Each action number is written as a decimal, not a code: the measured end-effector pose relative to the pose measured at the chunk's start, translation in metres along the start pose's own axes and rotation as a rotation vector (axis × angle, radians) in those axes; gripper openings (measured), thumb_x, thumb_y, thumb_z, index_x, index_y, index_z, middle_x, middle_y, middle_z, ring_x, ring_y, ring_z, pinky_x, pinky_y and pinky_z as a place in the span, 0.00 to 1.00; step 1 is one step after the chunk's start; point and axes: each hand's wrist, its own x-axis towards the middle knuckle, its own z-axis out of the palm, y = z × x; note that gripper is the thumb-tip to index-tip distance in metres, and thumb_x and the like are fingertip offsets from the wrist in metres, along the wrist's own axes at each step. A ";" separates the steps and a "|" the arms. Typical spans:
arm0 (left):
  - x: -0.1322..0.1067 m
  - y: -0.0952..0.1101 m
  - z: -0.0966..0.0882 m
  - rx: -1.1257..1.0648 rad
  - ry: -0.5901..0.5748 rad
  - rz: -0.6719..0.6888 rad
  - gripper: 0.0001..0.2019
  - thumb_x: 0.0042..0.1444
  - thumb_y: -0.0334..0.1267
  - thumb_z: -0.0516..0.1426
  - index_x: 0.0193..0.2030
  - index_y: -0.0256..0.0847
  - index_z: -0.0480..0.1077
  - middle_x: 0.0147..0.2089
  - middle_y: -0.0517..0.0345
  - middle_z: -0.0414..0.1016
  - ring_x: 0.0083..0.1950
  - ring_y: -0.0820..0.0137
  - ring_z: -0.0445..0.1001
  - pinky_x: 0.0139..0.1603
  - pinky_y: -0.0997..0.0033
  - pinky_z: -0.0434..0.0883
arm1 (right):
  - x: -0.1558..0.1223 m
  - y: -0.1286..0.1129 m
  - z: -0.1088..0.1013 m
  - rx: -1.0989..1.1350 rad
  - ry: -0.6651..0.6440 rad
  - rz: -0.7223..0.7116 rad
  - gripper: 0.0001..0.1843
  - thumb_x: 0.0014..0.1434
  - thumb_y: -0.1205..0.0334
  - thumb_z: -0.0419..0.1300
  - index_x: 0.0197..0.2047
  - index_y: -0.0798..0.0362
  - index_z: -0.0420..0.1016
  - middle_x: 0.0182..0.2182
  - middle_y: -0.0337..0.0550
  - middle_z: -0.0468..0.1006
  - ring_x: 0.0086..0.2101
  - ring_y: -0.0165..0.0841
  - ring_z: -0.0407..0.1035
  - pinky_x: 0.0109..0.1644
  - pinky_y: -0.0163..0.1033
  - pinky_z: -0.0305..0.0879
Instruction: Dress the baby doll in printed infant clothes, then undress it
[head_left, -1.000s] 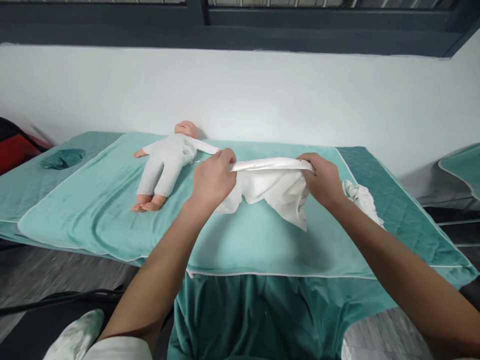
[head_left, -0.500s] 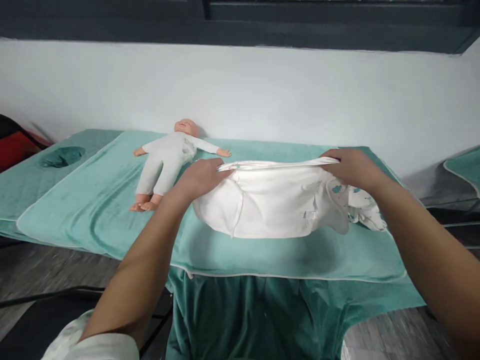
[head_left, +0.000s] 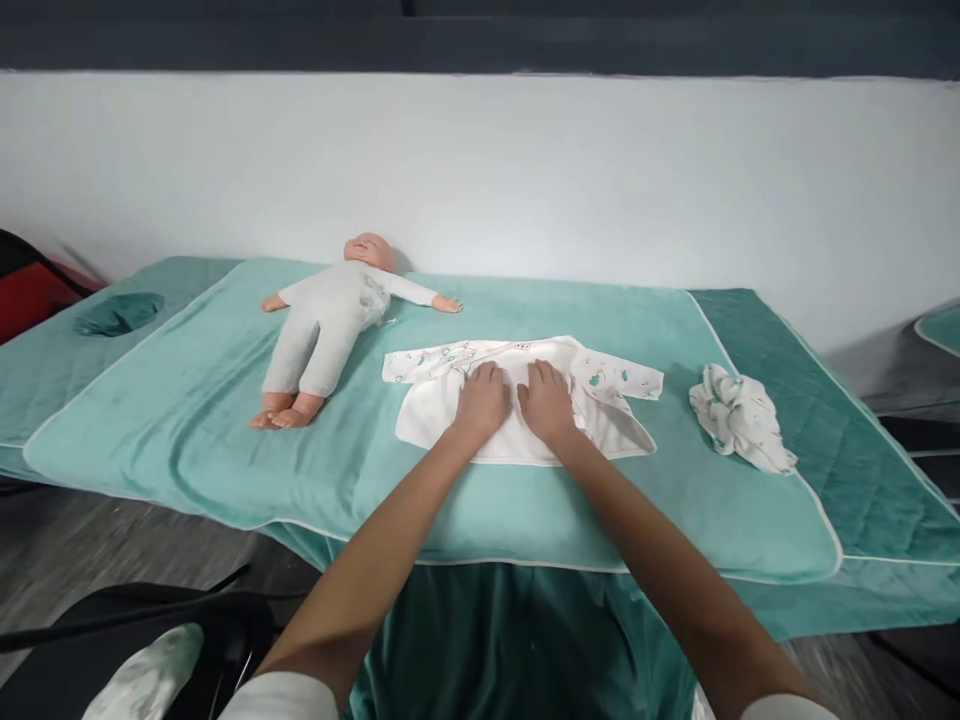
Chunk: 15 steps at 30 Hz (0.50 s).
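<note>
A small white baby shirt (head_left: 427,410) with printed sleeves lies spread on the green bed cover (head_left: 360,500). Both its sleeves stretch out sideways. My left hand (head_left: 484,398) rests flat on the shirt's middle, fingers extended toward the neckline. Beside it, my right hand (head_left: 547,402) also lies on the cloth with its fingers apart. Neither hand grips the fabric. To the left, a baby doll (head_left: 326,315) in a white suit lies on its back, its head toward the wall.
A crumpled printed cloth (head_left: 741,418) lies on the right side of the cover. A dark chair (head_left: 217,630) stands at the lower left, with a patterned cloth (head_left: 154,670) on it. The white wall (head_left: 480,170) runs behind the bed. Something red and black (head_left: 34,300) is at the far left.
The shirt, held up between my hands before, is now laid down on the cover. Both hands have let go of its edge and moved together onto its middle.
</note>
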 end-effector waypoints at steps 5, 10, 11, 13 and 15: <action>0.019 -0.009 0.010 0.013 0.067 -0.163 0.21 0.67 0.38 0.47 0.63 0.34 0.63 0.65 0.40 0.67 0.68 0.53 0.64 0.69 0.53 0.62 | 0.019 0.020 -0.003 -0.042 -0.031 0.195 0.28 0.69 0.58 0.47 0.66 0.67 0.59 0.67 0.67 0.60 0.69 0.51 0.48 0.66 0.52 0.56; 0.038 -0.003 0.002 -0.070 0.094 -0.238 0.25 0.65 0.38 0.49 0.68 0.35 0.58 0.67 0.40 0.65 0.69 0.53 0.63 0.67 0.53 0.64 | 0.033 0.027 -0.014 -0.057 0.038 0.248 0.26 0.68 0.60 0.48 0.65 0.60 0.59 0.62 0.64 0.65 0.64 0.51 0.57 0.63 0.54 0.59; 0.041 0.000 0.001 -0.091 0.088 -0.259 0.25 0.65 0.38 0.49 0.68 0.36 0.58 0.68 0.40 0.65 0.69 0.53 0.63 0.67 0.53 0.65 | 0.036 0.027 -0.014 -0.045 0.031 0.273 0.25 0.67 0.60 0.48 0.65 0.59 0.59 0.62 0.63 0.65 0.63 0.52 0.58 0.63 0.54 0.60; 0.050 0.004 0.003 -0.115 0.065 -0.294 0.24 0.65 0.39 0.49 0.67 0.36 0.59 0.67 0.40 0.66 0.68 0.52 0.63 0.66 0.53 0.65 | 0.045 0.024 -0.012 -0.005 -0.001 0.334 0.25 0.66 0.61 0.48 0.65 0.59 0.59 0.61 0.63 0.65 0.62 0.52 0.60 0.61 0.54 0.62; 0.058 0.007 0.006 -0.118 0.047 -0.313 0.24 0.66 0.39 0.48 0.66 0.35 0.60 0.67 0.40 0.67 0.68 0.52 0.63 0.66 0.52 0.65 | 0.055 0.021 -0.008 0.031 -0.021 0.377 0.25 0.65 0.64 0.47 0.64 0.59 0.59 0.60 0.64 0.65 0.61 0.52 0.61 0.60 0.53 0.63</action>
